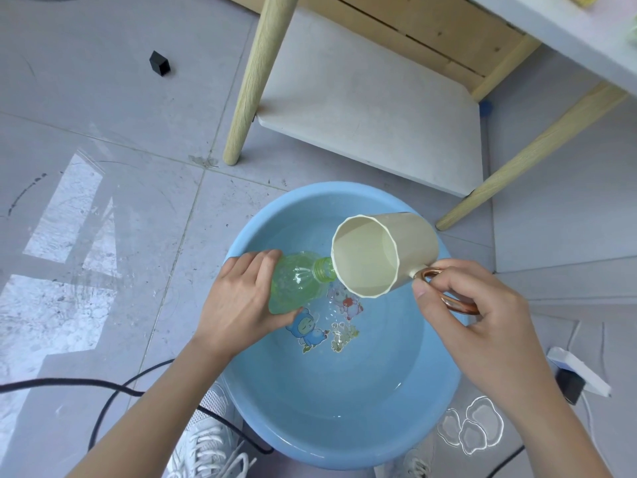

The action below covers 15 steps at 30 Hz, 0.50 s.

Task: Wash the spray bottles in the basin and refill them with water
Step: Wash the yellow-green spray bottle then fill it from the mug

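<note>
Right hand (pixel 482 315) tips cream cup (pixel 379 253) at green bottle (pixel 296 284), over blue basin (pixel 344 426).

Both bare arms reach forward from the bottom of the view. The left hand (pixel 238 298) is wrapped around the body of a clear green plastic bottle (pixel 296 284) with no cap, thumb under it and fingers over the top, tipping it on its side. The right hand (pixel 479 315) pinches the shiny copper ring handle of a cream plastic cup (pixel 382 253), thumb on top, fingers curled below, holding the cup tilted with its rim touching the bottle's mouth
</note>
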Each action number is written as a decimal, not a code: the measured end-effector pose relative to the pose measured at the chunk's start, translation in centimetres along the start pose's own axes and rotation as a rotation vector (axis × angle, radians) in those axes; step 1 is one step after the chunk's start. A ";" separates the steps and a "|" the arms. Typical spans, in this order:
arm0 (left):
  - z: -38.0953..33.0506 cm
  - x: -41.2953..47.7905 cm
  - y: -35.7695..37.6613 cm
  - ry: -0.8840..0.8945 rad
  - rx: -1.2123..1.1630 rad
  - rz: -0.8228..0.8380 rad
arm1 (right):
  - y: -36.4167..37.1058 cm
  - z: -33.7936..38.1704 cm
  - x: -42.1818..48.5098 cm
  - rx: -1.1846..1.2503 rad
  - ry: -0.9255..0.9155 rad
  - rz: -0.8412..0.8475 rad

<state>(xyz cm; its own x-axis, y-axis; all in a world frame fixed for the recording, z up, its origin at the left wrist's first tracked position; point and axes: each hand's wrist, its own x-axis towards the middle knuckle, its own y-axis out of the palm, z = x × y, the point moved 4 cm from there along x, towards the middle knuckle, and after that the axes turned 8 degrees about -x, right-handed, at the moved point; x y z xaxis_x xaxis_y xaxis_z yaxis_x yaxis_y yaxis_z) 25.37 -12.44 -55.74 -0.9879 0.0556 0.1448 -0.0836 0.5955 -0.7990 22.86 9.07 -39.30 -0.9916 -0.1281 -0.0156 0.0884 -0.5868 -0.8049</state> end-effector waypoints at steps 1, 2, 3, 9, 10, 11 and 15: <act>0.0 0.0 0.0 0.000 0.002 0.001 | 0.0 0.0 0.0 0.003 -0.002 0.001; 0.0 0.0 0.0 0.001 0.004 0.001 | 0.0 0.0 0.0 0.002 -0.002 0.001; 0.0 0.0 0.0 0.001 0.005 0.001 | 0.0 0.0 0.0 0.000 -0.002 0.003; 0.0 0.0 0.0 0.007 0.011 -0.001 | 0.0 0.1 0.0 -0.013 -0.025 0.003; -0.1 0.0 0.0 0.007 0.010 -0.003 | 0.0 0.2 0.0 -0.018 -0.027 0.002; -0.1 0.0 0.0 0.008 0.008 -0.005 | 0.0 0.2 0.0 -0.023 -0.029 0.001; -0.1 0.0 0.0 0.007 0.010 -0.004 | 0.0 0.1 0.0 -0.038 -0.025 -0.003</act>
<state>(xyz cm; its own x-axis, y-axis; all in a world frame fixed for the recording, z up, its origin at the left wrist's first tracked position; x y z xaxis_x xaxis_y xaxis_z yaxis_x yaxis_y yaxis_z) 25.35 -12.37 -55.66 -0.9866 0.0589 0.1523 -0.0890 0.5876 -0.8042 22.87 9.02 -39.27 -0.9892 -0.1465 0.0012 0.0813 -0.5563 -0.8270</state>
